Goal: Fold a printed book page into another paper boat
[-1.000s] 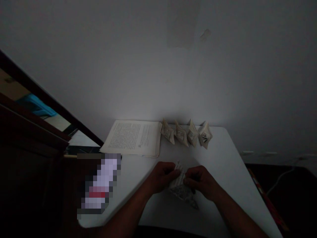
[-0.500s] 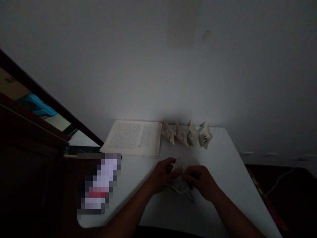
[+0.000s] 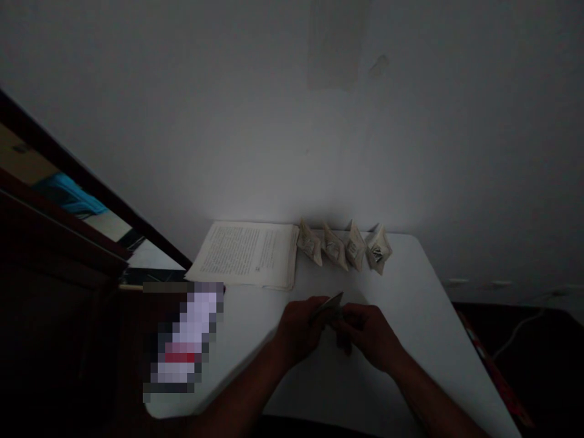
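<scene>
Both my hands meet over the middle of a white table (image 3: 410, 316) in dim light. My left hand (image 3: 298, 330) and my right hand (image 3: 367, 336) are closed on a small folded piece of printed paper (image 3: 329, 305), pinching it between their fingertips. The paper is lifted off the table and seen nearly edge-on, so most of it is hidden by my fingers. Behind my hands, a row of several folded paper shapes (image 3: 344, 247) stands at the table's far edge by the wall.
An open book (image 3: 244, 252) with printed pages lies at the table's back left. A blurred-out rectangular thing (image 3: 185, 337) sits at the left edge. Dark wooden furniture (image 3: 55, 267) rises on the left. The wall stands right behind the table.
The folded paper lay partly on the table, hanging below my hands. Now it is lifted and turned edge-on between my fingers, and my hands have closed in a little.
</scene>
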The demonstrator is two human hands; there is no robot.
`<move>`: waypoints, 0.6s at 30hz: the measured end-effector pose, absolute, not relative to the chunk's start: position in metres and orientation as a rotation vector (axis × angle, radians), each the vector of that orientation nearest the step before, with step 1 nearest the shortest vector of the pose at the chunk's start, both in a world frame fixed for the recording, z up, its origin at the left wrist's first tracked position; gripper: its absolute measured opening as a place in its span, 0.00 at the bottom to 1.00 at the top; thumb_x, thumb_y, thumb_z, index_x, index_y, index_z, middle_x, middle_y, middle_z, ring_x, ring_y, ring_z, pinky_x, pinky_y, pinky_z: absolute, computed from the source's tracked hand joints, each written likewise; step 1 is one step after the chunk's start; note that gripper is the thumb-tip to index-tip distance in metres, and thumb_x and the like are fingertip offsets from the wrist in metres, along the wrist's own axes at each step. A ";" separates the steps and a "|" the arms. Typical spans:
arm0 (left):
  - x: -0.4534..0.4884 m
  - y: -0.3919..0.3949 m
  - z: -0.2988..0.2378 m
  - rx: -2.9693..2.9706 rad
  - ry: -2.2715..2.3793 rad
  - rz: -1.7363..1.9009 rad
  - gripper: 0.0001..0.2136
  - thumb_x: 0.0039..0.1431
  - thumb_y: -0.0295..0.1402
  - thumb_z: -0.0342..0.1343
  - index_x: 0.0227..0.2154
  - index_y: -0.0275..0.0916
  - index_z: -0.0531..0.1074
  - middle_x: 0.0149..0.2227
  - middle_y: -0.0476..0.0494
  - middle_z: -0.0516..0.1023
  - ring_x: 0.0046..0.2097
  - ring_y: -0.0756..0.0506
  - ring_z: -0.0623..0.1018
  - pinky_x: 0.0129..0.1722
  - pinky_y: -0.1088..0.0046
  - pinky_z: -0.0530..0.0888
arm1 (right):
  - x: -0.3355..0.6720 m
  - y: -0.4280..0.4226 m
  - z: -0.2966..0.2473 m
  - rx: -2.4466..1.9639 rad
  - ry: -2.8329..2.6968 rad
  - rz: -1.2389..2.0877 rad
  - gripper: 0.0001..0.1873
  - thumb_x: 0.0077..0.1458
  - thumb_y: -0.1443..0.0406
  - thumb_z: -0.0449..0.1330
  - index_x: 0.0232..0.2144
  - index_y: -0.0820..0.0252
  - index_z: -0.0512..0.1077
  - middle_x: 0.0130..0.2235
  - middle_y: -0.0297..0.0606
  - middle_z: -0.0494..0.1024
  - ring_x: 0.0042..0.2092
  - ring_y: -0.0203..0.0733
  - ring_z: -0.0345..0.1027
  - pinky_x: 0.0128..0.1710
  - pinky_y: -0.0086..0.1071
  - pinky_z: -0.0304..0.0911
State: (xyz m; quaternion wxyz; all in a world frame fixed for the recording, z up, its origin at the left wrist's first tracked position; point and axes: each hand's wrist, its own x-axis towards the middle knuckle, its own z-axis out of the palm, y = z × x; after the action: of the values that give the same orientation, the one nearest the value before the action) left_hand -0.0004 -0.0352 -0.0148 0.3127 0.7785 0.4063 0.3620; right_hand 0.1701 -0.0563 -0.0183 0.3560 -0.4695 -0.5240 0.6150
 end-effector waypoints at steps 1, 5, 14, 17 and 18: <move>-0.001 -0.035 -0.016 2.088 1.068 0.982 0.10 0.60 0.34 0.47 0.40 0.38 0.70 0.27 0.49 0.77 0.26 0.51 0.75 0.30 0.77 0.71 | 0.171 -0.056 -0.018 -1.195 -1.359 1.587 0.14 0.50 0.56 0.60 0.29 0.63 0.73 0.20 0.33 0.73 0.19 0.33 0.65 0.19 0.26 0.61; -0.001 -0.034 -0.019 2.061 1.064 1.020 0.10 0.60 0.34 0.47 0.40 0.38 0.70 0.27 0.49 0.77 0.26 0.51 0.75 0.29 0.78 0.70 | 0.173 -0.055 -0.018 -1.125 -1.358 1.625 0.15 0.51 0.55 0.59 0.27 0.63 0.73 0.20 0.34 0.74 0.19 0.34 0.66 0.19 0.27 0.61; 0.001 -0.031 -0.014 1.777 1.205 0.851 0.10 0.58 0.37 0.51 0.38 0.37 0.69 0.25 0.50 0.74 0.25 0.50 0.74 0.27 0.77 0.69 | 0.175 -0.055 -0.021 -1.104 -1.376 1.603 0.14 0.52 0.56 0.58 0.26 0.62 0.72 0.21 0.34 0.75 0.22 0.36 0.68 0.23 0.28 0.63; 0.002 -0.030 -0.013 1.784 1.301 0.927 0.16 0.55 0.38 0.54 0.44 0.37 0.66 0.35 0.45 0.75 0.36 0.46 0.75 0.35 0.71 0.70 | 0.172 -0.055 -0.020 -1.238 -1.481 1.382 0.13 0.54 0.57 0.56 0.26 0.61 0.72 0.21 0.33 0.74 0.23 0.35 0.68 0.24 0.28 0.63; 0.003 -0.030 -0.013 1.783 1.313 0.959 0.19 0.53 0.39 0.55 0.46 0.37 0.65 0.40 0.42 0.74 0.39 0.45 0.74 0.38 0.69 0.70 | 0.171 -0.055 -0.020 -1.287 -1.551 1.278 0.13 0.55 0.58 0.55 0.28 0.60 0.73 0.21 0.33 0.74 0.23 0.35 0.68 0.25 0.27 0.62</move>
State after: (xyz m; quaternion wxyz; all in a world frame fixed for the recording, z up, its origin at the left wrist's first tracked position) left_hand 0.0026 -0.0301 -0.0135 0.3565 0.6904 0.5083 0.3713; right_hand 0.1707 -0.0554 -0.0200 0.3685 -0.5012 -0.6042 0.4979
